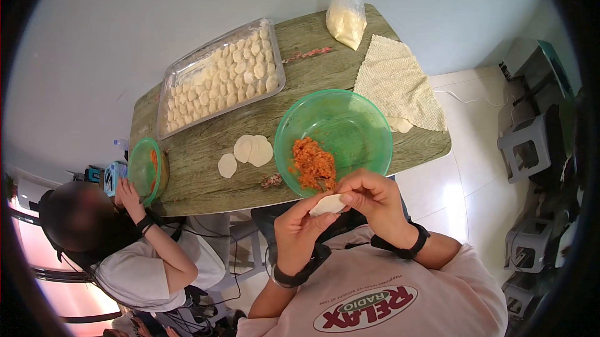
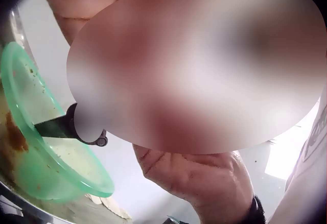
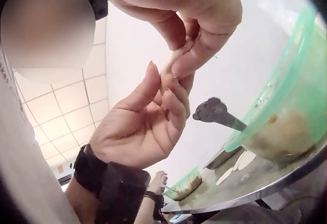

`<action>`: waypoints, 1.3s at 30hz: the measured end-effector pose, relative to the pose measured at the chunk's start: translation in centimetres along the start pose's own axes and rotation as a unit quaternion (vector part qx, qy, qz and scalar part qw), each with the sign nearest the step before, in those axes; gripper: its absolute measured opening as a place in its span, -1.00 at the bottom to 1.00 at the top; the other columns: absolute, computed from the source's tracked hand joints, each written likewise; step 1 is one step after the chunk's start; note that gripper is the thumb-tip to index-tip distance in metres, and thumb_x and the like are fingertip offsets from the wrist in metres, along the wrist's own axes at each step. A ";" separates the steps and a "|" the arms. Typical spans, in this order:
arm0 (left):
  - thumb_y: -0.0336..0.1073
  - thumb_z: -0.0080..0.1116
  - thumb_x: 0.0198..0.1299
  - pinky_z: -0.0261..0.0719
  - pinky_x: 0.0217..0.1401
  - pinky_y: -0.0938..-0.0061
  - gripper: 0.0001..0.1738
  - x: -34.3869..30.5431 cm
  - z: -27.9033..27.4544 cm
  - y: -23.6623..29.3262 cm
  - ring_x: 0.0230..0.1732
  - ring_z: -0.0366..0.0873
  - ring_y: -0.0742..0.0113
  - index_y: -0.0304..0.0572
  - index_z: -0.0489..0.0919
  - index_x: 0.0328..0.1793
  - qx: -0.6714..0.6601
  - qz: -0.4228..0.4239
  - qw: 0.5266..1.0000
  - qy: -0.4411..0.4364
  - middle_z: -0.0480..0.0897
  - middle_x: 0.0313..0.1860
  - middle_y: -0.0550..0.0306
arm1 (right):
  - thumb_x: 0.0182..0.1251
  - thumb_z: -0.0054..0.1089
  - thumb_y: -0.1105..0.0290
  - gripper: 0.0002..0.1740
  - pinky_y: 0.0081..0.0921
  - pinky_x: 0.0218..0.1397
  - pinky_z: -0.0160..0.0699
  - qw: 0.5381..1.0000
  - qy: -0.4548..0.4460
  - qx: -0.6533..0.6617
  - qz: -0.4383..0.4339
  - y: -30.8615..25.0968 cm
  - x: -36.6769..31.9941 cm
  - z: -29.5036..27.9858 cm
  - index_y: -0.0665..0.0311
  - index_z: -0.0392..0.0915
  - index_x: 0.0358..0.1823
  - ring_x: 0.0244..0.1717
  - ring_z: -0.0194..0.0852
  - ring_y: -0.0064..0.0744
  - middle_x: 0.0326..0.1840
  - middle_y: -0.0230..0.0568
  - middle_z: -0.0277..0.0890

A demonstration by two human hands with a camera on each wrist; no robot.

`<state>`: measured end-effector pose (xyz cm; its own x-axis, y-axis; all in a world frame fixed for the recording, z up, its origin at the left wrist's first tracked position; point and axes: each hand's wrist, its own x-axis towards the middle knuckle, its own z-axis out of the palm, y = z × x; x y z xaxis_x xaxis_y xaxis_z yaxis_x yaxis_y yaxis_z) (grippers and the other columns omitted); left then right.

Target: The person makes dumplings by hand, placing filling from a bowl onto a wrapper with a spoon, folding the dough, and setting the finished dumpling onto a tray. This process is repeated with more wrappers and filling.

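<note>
A pale folded dough wrapper [image 1: 327, 204] is held by both hands at the near rim of the large green bowl [image 1: 369, 126]. The left hand [image 1: 296, 232] grips its left end, and the right hand [image 1: 379, 207] pinches its right end between thumb and fingers. Orange-red filling [image 1: 312, 161] lies in the bowl's near left part. In the right wrist view the left hand [image 3: 140, 124] and the right hand [image 3: 189, 9] meet at the dough [image 3: 173, 63]. A blurred patch hides most of the hands' work in the left wrist view.
Flat wrappers [image 1: 255, 149] lie left of the bowl. Behind them stands a tray [image 1: 279, 62] of dumplings. A cloth [image 1: 400, 81] and a bag of pale powder [image 1: 347, 21] are at the back right. Another person's hand [image 1: 128, 198] touches a smaller green bowl [image 1: 145, 149] at the left.
</note>
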<state>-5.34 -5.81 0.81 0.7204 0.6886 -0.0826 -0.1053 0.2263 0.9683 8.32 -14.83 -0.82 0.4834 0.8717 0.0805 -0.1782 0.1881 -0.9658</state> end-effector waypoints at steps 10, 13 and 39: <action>-0.48 0.23 0.12 0.59 -0.19 0.56 -0.64 0.0 -0.5 -0.1 -0.30 0.60 0.39 -0.44 0.54 0.06 -0.018 -0.010 0.998 0.051 0.65 -0.20 0.02 | 0.34 0.11 0.45 -0.90 -0.70 -0.31 0.43 0.996 -0.004 0.070 0.060 0.0 0.3 0.4 0.35 0.44 -0.24 -0.36 0.43 -0.68 -0.36 -0.38 0.48; -0.49 0.22 0.12 0.60 -0.19 0.55 -0.65 -0.1 -0.5 -0.1 -0.31 0.60 0.39 -0.44 0.54 0.06 -0.021 -0.013 0.998 0.049 0.65 -0.20 0.01 | 0.35 0.11 0.45 -0.90 -0.70 -0.31 0.43 0.997 -0.002 0.046 0.055 -0.1 0.3 0.5 0.34 0.43 -0.26 -0.37 0.43 -0.69 -0.38 -0.40 0.47; -0.46 0.15 0.22 0.59 -0.09 0.53 -0.69 -0.3 -0.9 0.3 -0.10 0.57 0.34 -0.44 0.50 0.08 -0.034 0.014 0.999 0.040 0.57 0.01 -0.05 | 0.24 0.22 0.50 -0.68 -0.66 -0.16 0.51 0.977 -0.037 0.179 0.113 -0.8 0.1 0.3 0.38 0.49 0.03 -0.17 0.50 -0.61 -0.12 -0.28 0.55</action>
<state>-6.16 -5.35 0.95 0.6595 0.7479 -0.0761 -0.1732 0.2496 0.9527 8.27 -14.75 0.02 0.3358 0.9371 -0.0952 -0.5685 0.1210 -0.8138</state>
